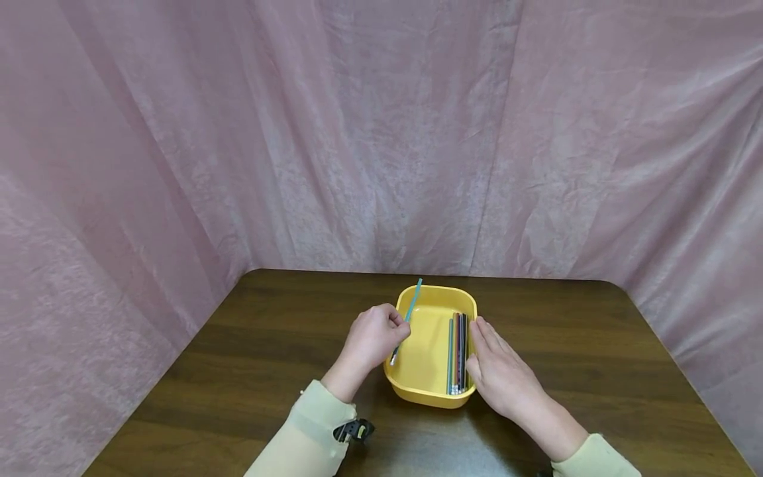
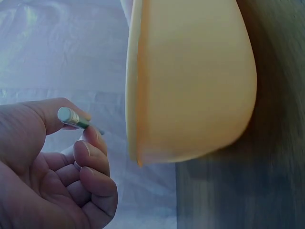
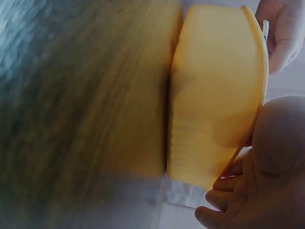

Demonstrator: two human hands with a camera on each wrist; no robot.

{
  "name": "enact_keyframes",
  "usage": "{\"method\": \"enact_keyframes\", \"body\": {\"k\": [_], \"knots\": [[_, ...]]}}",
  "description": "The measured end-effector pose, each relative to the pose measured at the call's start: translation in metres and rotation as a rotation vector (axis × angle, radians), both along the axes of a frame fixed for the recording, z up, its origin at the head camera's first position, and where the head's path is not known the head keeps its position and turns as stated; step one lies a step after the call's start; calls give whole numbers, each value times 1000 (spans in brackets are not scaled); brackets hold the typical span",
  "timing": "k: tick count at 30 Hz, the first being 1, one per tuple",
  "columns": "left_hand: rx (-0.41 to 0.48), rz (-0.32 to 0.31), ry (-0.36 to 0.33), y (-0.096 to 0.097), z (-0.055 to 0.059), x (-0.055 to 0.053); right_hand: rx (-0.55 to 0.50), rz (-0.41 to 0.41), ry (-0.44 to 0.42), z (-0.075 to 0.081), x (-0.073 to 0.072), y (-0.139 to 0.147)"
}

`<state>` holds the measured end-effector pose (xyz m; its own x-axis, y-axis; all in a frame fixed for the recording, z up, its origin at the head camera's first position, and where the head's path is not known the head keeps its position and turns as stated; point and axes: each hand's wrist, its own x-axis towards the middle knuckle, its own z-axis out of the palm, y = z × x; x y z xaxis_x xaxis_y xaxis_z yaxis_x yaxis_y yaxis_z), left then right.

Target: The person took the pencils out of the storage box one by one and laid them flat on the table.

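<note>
A yellow plastic tub (image 1: 424, 399) stands on the table. My left hand (image 1: 377, 331) pinches a light blue pencil (image 1: 413, 299) between thumb and fingers over the tub's left rim. In the left wrist view the pencil's white eraser end (image 2: 65, 114) points toward the camera. Several pencils (image 1: 457, 351) lie side by side along the tub's right inner wall, eraser ends toward me. With its fingers straight, my right hand (image 1: 503, 368) rests against the tub's right rim. The right wrist view shows that hand (image 3: 267, 167) at the rim of the tub (image 3: 214, 90).
The dark brown wooden table (image 1: 286, 331) spreads around the tub on all sides. Pink curtains (image 1: 381, 132) hang behind and beside it. A black strap (image 1: 354, 430) is at the left sleeve's cuff.
</note>
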<state>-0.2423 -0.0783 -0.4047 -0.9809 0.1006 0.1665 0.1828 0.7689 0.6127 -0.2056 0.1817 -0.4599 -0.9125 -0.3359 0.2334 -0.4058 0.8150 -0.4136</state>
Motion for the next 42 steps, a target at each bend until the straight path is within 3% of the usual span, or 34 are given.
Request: {"method": "enact_keyframes", "body": {"k": [11, 23, 42], "knots": [[-3, 34, 13, -26, -3, -2, -10, 7, -21, -1, -2, 2], [-54, 80, 23, -53, -16, -9, -1, 12, -13, -1, -1, 4], [-219, 174, -91, -84, -43, -23, 34, -2, 66, -4, 0, -2]]}}
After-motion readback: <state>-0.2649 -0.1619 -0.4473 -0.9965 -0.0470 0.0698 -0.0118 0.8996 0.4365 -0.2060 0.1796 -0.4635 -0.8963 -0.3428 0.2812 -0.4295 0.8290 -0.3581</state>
